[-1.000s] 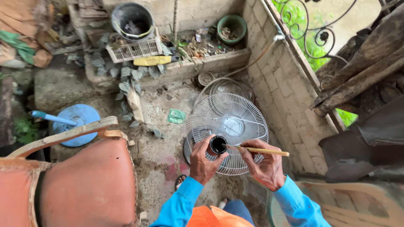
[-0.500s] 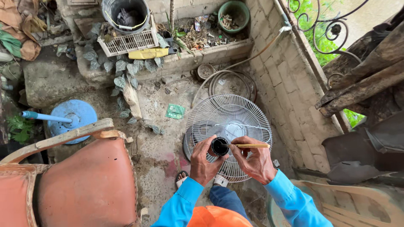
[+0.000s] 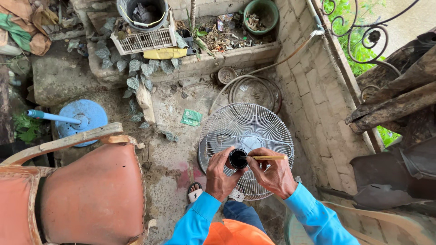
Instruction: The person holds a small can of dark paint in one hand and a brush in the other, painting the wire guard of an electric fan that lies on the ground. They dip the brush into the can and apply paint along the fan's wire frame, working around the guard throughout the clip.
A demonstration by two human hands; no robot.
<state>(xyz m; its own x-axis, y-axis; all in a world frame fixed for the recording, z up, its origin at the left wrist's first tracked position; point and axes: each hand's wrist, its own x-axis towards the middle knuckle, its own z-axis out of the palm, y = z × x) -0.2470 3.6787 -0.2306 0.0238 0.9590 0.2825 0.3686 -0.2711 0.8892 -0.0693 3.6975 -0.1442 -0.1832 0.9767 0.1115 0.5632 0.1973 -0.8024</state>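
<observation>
- Small black round pot (image 3: 238,159): held above the white wire fan guard (image 3: 247,136), at the picture's lower middle.
- Left hand (image 3: 221,174): fingers curled shut around the pot.
- Right hand (image 3: 272,174): fingers pinched on a thin yellow-handled brush (image 3: 268,158), its tip at the pot's mouth.
- Change since half a second ago: the grip and the brush are much as they were; only the view has shifted slightly. Work at the pot goes on.
- Surroundings: orange chair back (image 3: 91,195) at left; blue round base (image 3: 84,115) beyond it; brick wall (image 3: 318,100) at right.

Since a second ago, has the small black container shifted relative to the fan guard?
No. The black container, held by the left hand, sits over the fan guard hub as before; only the camera view shifted.
</observation>
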